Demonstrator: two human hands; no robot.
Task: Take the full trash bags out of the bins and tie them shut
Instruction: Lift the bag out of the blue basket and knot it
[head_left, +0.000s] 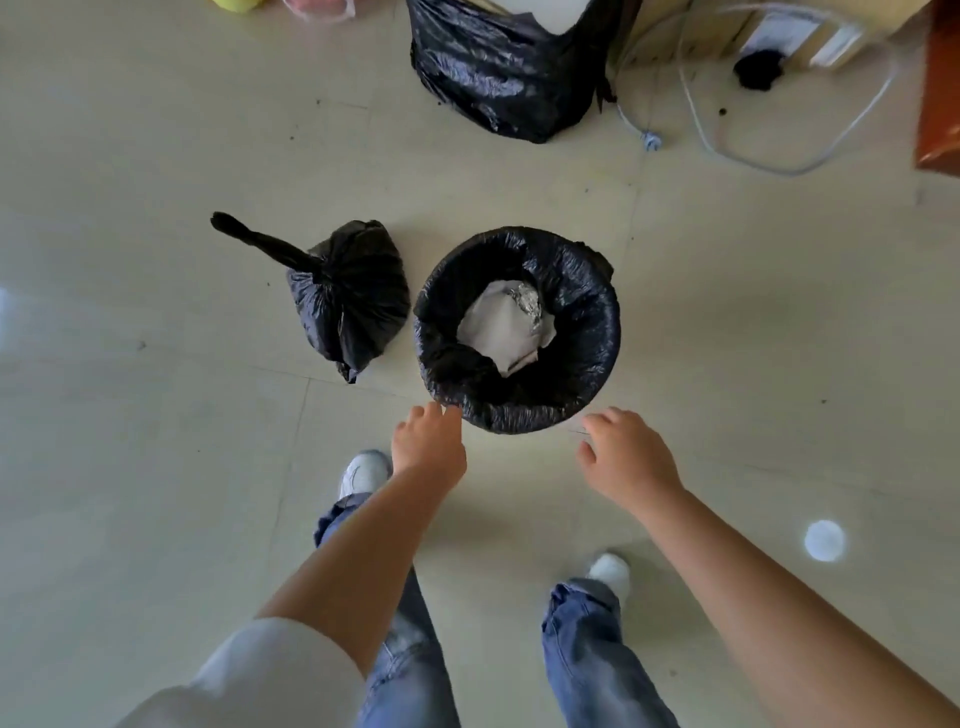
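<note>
A round bin lined with a black trash bag (582, 358) stands on the floor in the middle of the view. White paper and crumpled foil (506, 325) lie inside it. To its left lies a small black trash bag (353, 301), tied, with its twisted neck pointing up-left. My left hand (428, 447) reaches to the near-left rim of the bin, fingertips at the bag's edge. My right hand (623, 452) hovers just off the near-right rim, fingers loosely curled, holding nothing.
A large open black bag (498, 67) sits at the top centre. White cables (779, 156) loop across the floor at the top right, beside cardboard boxes (779, 31) and a brown furniture edge (940, 104). My feet (363, 473) stand below the bin.
</note>
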